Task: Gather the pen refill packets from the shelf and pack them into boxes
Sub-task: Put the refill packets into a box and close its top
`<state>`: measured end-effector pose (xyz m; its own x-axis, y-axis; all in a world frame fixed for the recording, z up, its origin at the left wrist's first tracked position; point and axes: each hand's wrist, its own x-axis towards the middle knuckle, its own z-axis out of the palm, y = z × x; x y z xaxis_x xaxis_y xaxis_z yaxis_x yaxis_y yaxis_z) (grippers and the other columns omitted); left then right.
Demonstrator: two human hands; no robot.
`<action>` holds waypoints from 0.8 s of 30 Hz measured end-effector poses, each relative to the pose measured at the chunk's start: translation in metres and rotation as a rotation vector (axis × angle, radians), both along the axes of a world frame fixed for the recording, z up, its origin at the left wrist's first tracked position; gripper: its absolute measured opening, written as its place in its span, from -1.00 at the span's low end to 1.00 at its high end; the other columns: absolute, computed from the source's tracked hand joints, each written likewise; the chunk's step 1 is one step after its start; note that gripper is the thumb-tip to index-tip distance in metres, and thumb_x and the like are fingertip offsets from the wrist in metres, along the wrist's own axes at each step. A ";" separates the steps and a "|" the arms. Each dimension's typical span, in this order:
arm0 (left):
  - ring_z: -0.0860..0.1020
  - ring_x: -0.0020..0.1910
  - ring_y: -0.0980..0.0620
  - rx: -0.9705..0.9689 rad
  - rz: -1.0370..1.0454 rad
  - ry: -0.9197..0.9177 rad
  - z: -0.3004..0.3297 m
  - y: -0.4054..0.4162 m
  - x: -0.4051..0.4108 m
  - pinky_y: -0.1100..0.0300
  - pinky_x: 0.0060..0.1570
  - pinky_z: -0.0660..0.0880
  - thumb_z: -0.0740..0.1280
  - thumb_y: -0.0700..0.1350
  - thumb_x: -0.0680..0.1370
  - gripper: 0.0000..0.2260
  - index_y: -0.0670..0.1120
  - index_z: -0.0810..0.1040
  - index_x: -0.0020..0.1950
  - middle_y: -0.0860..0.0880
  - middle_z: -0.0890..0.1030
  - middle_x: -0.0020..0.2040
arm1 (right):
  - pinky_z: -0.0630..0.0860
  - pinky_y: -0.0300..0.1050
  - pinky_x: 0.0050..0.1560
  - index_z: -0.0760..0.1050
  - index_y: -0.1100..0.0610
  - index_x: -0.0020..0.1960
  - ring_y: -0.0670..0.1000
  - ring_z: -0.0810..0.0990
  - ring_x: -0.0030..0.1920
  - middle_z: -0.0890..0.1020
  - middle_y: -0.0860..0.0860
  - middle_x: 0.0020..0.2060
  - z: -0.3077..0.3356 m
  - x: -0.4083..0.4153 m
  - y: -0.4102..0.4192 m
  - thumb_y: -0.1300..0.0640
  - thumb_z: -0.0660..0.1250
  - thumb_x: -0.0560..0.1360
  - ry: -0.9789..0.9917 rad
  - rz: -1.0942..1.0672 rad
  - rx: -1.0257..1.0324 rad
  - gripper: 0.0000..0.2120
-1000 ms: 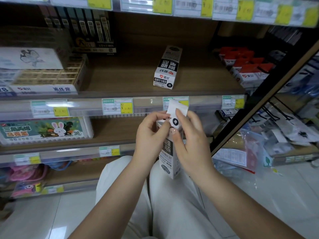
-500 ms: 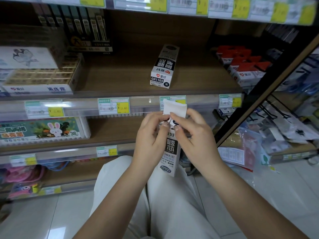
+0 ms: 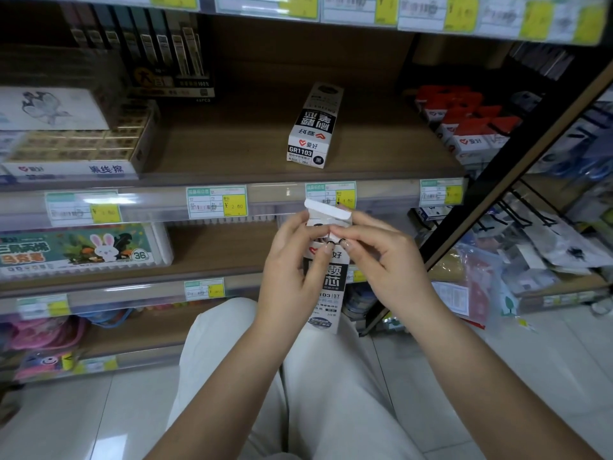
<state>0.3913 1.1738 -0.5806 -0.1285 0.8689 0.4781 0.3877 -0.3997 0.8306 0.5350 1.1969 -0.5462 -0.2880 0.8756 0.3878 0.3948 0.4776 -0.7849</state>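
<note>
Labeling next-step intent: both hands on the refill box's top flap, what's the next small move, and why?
Probably tuck the flap down to close the refill box: the flap stands up, and the left hand and right hand both pinch the box just below it.

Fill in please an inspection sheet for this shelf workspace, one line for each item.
Surface: wooden shelf, price tags along its front edge.
Job's things: one refill box lying on the shelf; a second held box upright over the lap, top flap up.
Clutter: eraser boxes, pen packs, red-topped boxes, rabbit crayon case.
Hands: left hand and right hand both grip the held box near its top.
Cables: nothing seen.
Surroundings: tiled floor, plastic-bagged goods on the right.
</note>
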 end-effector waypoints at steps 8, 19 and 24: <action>0.27 0.35 0.27 0.055 -0.016 0.144 0.003 0.000 0.004 0.58 0.19 0.19 0.20 -0.03 0.55 -0.69 -0.11 0.53 0.23 -0.03 0.36 0.39 | 0.49 -0.24 0.14 0.39 -0.04 -0.09 -0.22 0.54 0.17 0.53 -0.13 0.21 -0.001 0.003 -0.001 0.17 0.25 0.49 0.027 -0.040 -0.043 -0.88; 0.45 0.19 -0.06 0.098 0.041 0.348 -0.001 0.008 0.005 0.04 -0.19 0.58 0.16 -0.04 0.55 -0.74 0.02 0.34 0.25 -0.19 0.36 0.42 | 0.45 -0.20 0.18 0.49 0.11 0.27 -0.13 0.51 0.16 0.54 -0.12 0.12 0.001 0.000 -0.001 0.27 0.20 0.52 -0.147 -0.056 0.155 -0.66; 0.32 0.30 0.13 0.135 0.053 0.257 -0.005 0.010 0.008 0.18 -0.02 0.47 0.17 -0.09 0.55 -0.79 -0.03 0.40 0.18 -0.19 0.38 0.40 | 0.48 -0.20 -0.02 0.55 0.16 0.07 -0.09 0.54 -0.06 0.58 -0.09 -0.06 0.007 -0.012 0.004 0.14 0.23 0.50 -0.099 -0.077 0.160 -0.79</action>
<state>0.3993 1.1834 -0.5855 -0.0316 0.7904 0.6118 0.6013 -0.4739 0.6433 0.5231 1.2007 -0.5393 -0.2666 0.8259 0.4969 0.5067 0.5586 -0.6566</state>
